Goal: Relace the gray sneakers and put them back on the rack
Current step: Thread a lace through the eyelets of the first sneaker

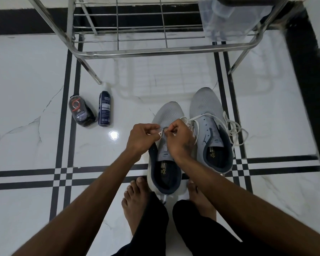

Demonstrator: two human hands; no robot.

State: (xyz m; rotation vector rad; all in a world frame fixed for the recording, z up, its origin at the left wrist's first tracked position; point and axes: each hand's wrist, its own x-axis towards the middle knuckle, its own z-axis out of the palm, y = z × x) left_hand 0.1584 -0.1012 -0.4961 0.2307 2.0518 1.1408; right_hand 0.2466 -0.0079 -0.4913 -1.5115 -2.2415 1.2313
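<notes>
Two gray sneakers stand side by side on the white floor, toes pointing away from me. Over the left sneaker [166, 115] my left hand [141, 137] and my right hand [179, 139] both pinch a white lace [161, 133] near its lower eyelets. The right sneaker [209, 115] sits untouched, and its loose white lace [233, 126] spills off its right side onto the floor. The metal shoe rack [137, 50] stands just beyond the shoes; its lowest shelf holds nothing in the part I can see.
A dark spray can [105, 109] and a small clear-packed shoe-care item [80, 111] stand on the floor to the left. My bare feet [135, 200] flank the left sneaker's heel. A translucent bag [227, 17] hangs at the rack's upper right.
</notes>
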